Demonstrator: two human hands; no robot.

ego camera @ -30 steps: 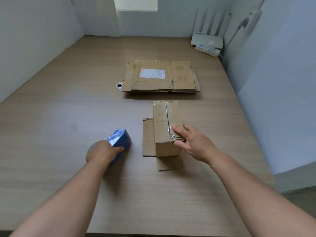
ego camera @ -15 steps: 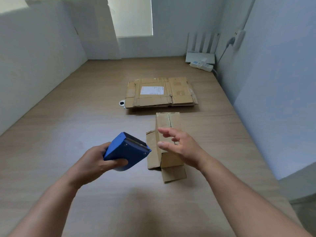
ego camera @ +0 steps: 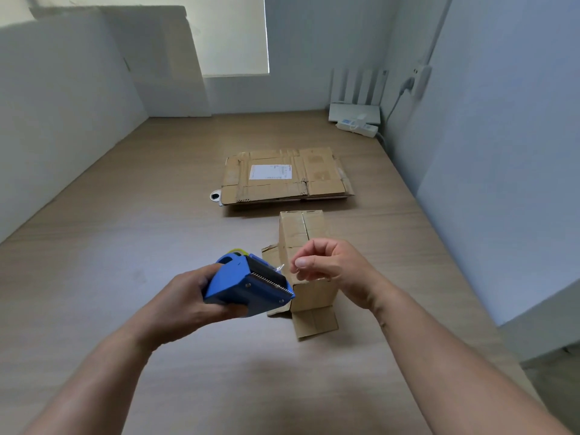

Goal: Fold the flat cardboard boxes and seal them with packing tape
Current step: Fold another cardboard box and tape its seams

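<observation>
Curled from spread: right hand [ego camera: 332, 271], beside blue plastic tape dispenser [ego camera: 241, 287], pinch unclear | dispenser gripped by left hand [ego camera: 188, 306] | folded brown cardboard box [ego camera: 301, 227] behind

label [ego camera: 270, 172] print unreadable, box [ego camera: 301, 227] partly hidden

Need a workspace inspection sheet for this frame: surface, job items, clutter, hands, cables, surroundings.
Surface: wooden table, light grain.
Job's things: small box folded, with its near flaps lying open on the table; flat cardboard stack behind it; blue tape dispenser held above the table.
Clutter: small white round object at the stack's left corner.
Hands: left hand grips the blue tape dispenser; right hand has its fingers curled beside the tape end; cannot tell if it pinches it.
Cables: power strip; cable up the right wall.
Surroundings: white walls; router in the far right corner; window blind.
</observation>
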